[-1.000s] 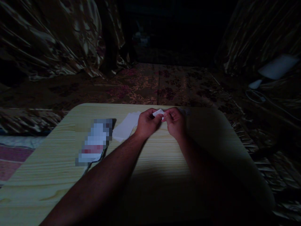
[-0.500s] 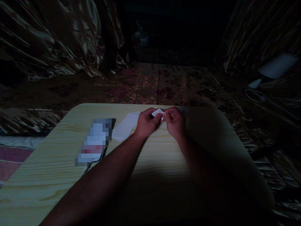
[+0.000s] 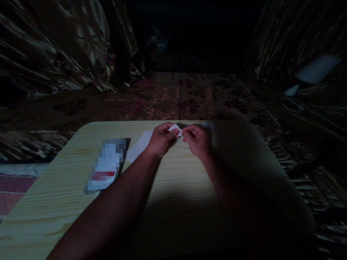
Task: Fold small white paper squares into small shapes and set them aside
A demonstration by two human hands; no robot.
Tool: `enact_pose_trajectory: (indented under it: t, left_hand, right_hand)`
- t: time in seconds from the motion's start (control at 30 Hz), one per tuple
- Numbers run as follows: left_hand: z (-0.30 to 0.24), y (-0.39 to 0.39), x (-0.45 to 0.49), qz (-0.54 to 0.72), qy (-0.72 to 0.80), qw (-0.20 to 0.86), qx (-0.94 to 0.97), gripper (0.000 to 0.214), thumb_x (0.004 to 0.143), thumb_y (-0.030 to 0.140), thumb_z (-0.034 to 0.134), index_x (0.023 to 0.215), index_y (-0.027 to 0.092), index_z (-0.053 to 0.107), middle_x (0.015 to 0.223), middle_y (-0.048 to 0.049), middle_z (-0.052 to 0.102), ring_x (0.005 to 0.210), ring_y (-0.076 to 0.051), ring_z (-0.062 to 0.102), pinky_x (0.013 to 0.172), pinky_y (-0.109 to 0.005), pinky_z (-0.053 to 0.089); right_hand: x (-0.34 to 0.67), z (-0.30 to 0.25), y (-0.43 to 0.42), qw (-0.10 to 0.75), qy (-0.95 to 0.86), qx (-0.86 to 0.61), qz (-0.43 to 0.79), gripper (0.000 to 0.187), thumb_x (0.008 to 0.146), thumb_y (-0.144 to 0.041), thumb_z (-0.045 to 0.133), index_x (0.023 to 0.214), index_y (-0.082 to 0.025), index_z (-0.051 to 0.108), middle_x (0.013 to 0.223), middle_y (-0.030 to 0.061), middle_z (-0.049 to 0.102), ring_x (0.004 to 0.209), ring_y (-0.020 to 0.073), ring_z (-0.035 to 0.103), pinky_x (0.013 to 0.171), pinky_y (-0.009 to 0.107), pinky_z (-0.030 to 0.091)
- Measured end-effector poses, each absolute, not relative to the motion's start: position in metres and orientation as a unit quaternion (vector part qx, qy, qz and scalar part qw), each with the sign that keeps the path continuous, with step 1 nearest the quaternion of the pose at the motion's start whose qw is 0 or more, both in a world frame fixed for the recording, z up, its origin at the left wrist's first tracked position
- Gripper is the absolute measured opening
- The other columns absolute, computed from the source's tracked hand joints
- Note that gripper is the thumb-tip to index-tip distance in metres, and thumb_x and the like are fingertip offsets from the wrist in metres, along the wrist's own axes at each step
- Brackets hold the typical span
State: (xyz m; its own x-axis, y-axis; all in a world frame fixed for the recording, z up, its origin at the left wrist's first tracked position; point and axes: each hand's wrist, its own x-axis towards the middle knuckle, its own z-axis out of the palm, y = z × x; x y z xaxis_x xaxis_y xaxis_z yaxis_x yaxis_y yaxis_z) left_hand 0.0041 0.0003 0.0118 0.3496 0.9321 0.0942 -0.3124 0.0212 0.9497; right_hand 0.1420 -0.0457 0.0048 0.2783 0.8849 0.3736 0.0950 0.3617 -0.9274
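Observation:
My left hand [image 3: 160, 138] and my right hand [image 3: 197, 139] meet near the far edge of a light wooden table [image 3: 168, 202]. Both pinch a small folded piece of white paper [image 3: 175, 129] between thumbs and fingertips, held just above the tabletop. The left fingers curl round its left side, the right fingertips grip its right tip. White paper sheets [image 3: 138, 148] lie flat on the table just left of my left hand.
A dark flat object with a blurred-out face [image 3: 107, 166] lies on the table's left part. Patterned carpet [image 3: 173, 97] spreads beyond the table, shiny draped fabric [image 3: 54, 47] rises at left and right. A white device with a cable [image 3: 295, 92] sits far right.
The folded paper looks smaller and more pinched now, and both hands have shifted slightly left in view with the camera's small turn.

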Motion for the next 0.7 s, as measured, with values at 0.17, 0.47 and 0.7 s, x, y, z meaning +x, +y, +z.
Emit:
enact_pose_trajectory:
  t: [0.17, 0.47, 0.7]
  left_hand:
    - [0.0167, -0.0014, 0.003, 0.468, 0.3, 0.67, 0.492, 0.033, 0.058, 0.033, 0.091, 0.074, 0.015, 0.067, 0.07, -0.0014, 0.068, 0.064, -0.011, 0.06, 0.067, -0.027, 0.048]
    - [0.0142, 0.0022, -0.0007, 0.448, 0.282, 0.691, 0.492, 0.031, 0.059, 0.033, 0.091, 0.07, 0.016, 0.066, 0.067, -0.0012, 0.067, 0.064, -0.012, 0.06, 0.069, -0.029, 0.049]
    - [0.0148, 0.0029, -0.0032, 0.425, 0.269, 0.712, 0.49, 0.027, 0.062, 0.031, 0.089, 0.07, 0.016, 0.068, 0.068, -0.0025, 0.067, 0.065, -0.013, 0.06, 0.069, -0.029, 0.05]
  right_hand:
    - [0.1422, 0.0061, -0.0466, 0.645, -0.52, -0.461, 0.317, 0.016, 0.081, -0.036, 0.066, 0.079, -0.021, 0.067, 0.069, -0.0007, 0.068, 0.061, 0.0123, 0.062, 0.058, 0.024, 0.052]
    - [0.142, 0.0087, -0.0458, 0.64, -0.492, -0.427, 0.407, 0.019, 0.074, -0.038, 0.072, 0.075, -0.02, 0.066, 0.067, -0.0019, 0.066, 0.059, 0.0118, 0.06, 0.054, 0.025, 0.055]
    - [0.1424, 0.0134, -0.0458, 0.638, -0.487, -0.408, 0.436, 0.02, 0.073, -0.038, 0.072, 0.072, -0.02, 0.064, 0.066, -0.0024, 0.065, 0.056, 0.0107, 0.059, 0.052, 0.024, 0.053]
